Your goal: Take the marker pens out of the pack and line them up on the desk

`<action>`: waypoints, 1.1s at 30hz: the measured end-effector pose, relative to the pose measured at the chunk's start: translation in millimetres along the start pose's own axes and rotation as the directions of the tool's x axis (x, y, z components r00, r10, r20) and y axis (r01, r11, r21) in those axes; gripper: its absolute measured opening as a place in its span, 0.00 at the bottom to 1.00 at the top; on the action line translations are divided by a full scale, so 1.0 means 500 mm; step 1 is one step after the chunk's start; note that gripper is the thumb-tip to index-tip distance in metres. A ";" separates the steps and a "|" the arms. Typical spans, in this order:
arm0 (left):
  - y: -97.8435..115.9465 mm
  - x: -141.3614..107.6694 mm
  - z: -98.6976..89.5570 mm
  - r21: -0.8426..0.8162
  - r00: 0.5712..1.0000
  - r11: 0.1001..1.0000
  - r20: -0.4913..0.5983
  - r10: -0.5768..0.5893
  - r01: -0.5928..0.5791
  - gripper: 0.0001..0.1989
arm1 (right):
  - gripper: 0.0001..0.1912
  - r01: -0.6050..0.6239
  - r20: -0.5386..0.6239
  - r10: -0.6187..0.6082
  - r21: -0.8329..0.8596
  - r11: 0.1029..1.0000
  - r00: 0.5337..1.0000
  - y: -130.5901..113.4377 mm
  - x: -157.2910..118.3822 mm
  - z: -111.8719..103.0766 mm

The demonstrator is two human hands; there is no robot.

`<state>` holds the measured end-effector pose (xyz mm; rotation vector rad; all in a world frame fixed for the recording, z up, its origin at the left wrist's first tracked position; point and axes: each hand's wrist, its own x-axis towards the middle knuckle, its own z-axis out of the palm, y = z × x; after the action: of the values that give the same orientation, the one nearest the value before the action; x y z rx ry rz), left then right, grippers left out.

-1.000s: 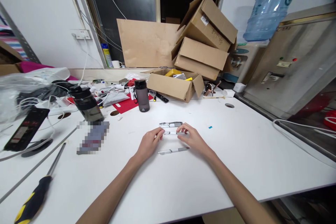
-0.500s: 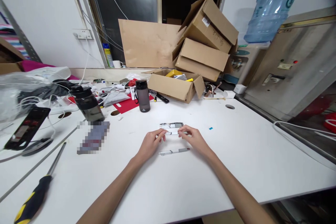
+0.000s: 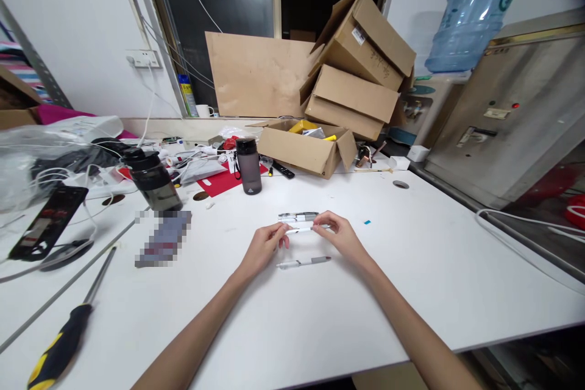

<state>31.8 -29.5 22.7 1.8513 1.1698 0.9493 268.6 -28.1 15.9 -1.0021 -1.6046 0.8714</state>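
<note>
My left hand and my right hand face each other over the white table. Between them they hold a white pen crosswise, the left fingers pinched on its left end and the right fingers on its right part. Just beyond the held pen, a couple of pens lie close together side by side. Nearer to me, a white pen with a grey grip rests alone on the table, touched by neither hand.
A dark bottle stands behind the pens, beside an open cardboard box. On the left are another bottle, a phone and a screwdriver. A small blue piece lies right of my right hand.
My right hand has shifted slightly right and up, with its fingers on the pen. My left hand and the lying pens look almost unchanged.
</note>
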 end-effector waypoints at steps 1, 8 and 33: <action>-0.006 0.002 0.001 -0.038 1.000 0.999 0.004 -0.013 0.013 0.29 | 0.12 0.011 -0.012 -0.011 0.019 1.000 1.000 -0.003 0.001 -0.001; -0.039 0.018 0.004 -0.243 0.997 0.967 0.037 -0.072 0.079 0.28 | 0.12 0.040 -0.064 -0.032 0.119 0.992 0.997 -0.009 0.004 -0.005; -0.036 0.023 -0.019 -0.229 0.992 0.966 -0.027 -0.125 0.116 0.25 | 0.15 -0.081 -0.227 0.081 0.007 0.997 0.971 0.023 0.012 -0.027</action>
<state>19.9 -11.4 13.6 1.5682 1.1340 1.0118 283.2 -17.3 10.8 -1.1330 -1.3796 0.7796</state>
